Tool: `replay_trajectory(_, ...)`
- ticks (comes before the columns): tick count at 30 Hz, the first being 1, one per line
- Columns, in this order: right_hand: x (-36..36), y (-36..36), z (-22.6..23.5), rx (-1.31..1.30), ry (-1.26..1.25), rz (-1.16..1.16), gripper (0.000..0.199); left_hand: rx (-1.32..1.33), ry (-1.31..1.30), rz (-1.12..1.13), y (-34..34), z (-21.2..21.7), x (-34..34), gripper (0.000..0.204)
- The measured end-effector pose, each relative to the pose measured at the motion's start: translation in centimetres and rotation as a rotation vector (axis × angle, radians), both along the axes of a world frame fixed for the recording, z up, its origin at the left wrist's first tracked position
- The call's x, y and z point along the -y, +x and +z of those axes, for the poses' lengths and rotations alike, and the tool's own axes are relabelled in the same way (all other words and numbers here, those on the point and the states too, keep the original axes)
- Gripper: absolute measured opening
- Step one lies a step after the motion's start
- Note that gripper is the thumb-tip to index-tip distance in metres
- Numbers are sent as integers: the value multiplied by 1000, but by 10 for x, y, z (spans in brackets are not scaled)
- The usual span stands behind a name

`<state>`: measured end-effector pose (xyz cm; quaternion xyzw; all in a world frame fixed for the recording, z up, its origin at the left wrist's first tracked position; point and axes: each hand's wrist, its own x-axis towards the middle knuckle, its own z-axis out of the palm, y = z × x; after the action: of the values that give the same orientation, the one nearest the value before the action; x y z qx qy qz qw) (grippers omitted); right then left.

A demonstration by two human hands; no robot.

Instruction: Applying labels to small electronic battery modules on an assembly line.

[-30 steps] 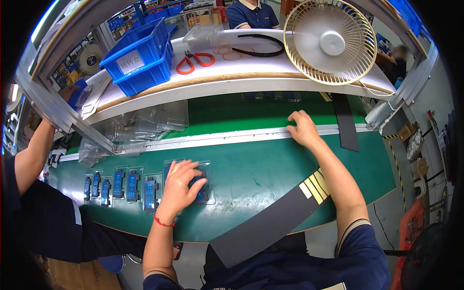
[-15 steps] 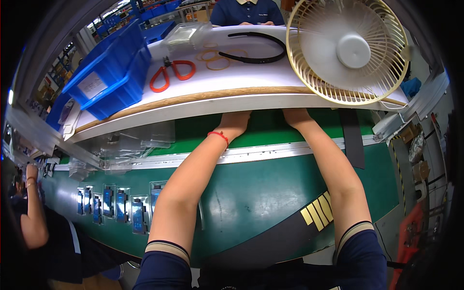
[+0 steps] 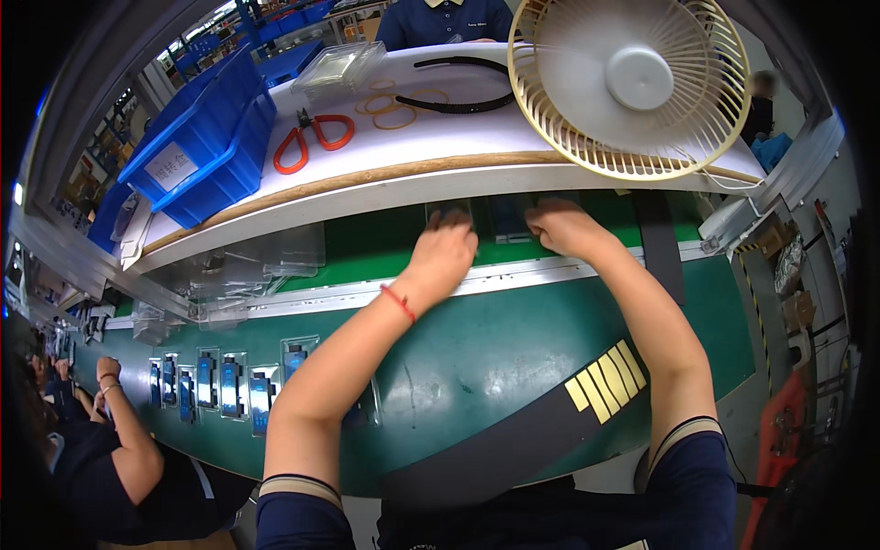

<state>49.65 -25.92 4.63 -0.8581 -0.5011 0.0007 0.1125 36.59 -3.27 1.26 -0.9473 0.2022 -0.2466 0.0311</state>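
Under the raised white shelf, both my hands are over the green belt. My left hand (image 3: 445, 247), with a red string bracelet at the wrist, has its fingers curled down by the edge of a clear piece of plastic; they are slightly blurred, and what they hold is hidden. My right hand (image 3: 564, 227) is closed, its fingertips at the right edge of a clear plastic tray (image 3: 511, 220) with a dark blue part in it. To the left, several similar clear trays with blue-black parts (image 3: 231, 385) lie in a row on the green table (image 3: 477, 367).
The shelf holds a blue bin (image 3: 206, 174), red-handled cutters (image 3: 314, 142), rubber bands (image 3: 394, 115), a black headband (image 3: 458, 104) and a cream fan (image 3: 632, 87). A black strip with yellow pieces (image 3: 605, 380) lies nearby. Co-workers sit left and across.
Both hands have drawn back from under the shelf and now show. A clear tray with a dark blue part has come into view between them. The view has shifted slightly.
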Motion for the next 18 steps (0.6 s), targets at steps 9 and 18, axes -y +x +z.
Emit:
replay_trajectory(9,86,-123,-15,91,162,52,14,-191,-50,6,-171,6,71,13)
replay_trajectory(18,129,-189,13,-270,251,-32,16,-420,-324,53,-211,9,57,53)
